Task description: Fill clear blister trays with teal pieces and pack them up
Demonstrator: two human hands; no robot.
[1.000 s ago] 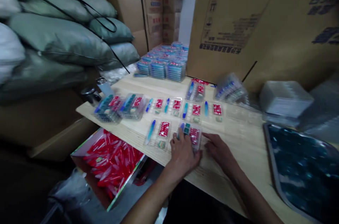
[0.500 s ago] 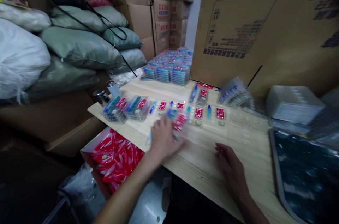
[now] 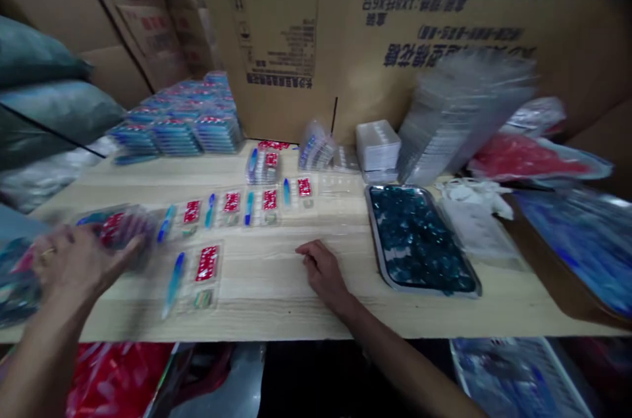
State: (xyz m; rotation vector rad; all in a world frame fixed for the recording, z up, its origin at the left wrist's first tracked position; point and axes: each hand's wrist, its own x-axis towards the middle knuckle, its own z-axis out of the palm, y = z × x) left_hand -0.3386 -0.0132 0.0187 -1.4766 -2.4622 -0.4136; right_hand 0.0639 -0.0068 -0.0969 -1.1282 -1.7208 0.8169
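Note:
My left hand (image 3: pixel 81 263) is at the table's left end, thumb and fingers spread over a stack of filled clear plastic trays (image 3: pixel 131 224); motion blur hides part of the contact. Another stack (image 3: pixel 17 280) lies left of it, partly covered by that hand. My right hand (image 3: pixel 323 273) hovers or rests over the table's middle, fingers curled with nothing visible in them. Between the hands lies a clear tray (image 3: pixel 197 283) with a blue pen, a red-and-white packet and a small green piece. Several similar trays (image 3: pixel 230 207) form a row behind it.
A metal tray of dark teal pieces (image 3: pixel 419 240) sits right of my right hand. Behind are nested empty plastic trays (image 3: pixel 439 122), a white stack (image 3: pixel 379 145) and a large cardboard box (image 3: pixel 281 29). Finished-looking stacks (image 3: pixel 172 131) stand back left. The table's front edge (image 3: pixel 296 336) is near.
My view has swung right. My left hand has carried a filled tray leftward from the middle to the stacks and is spread there. My right hand stays curled over the table.

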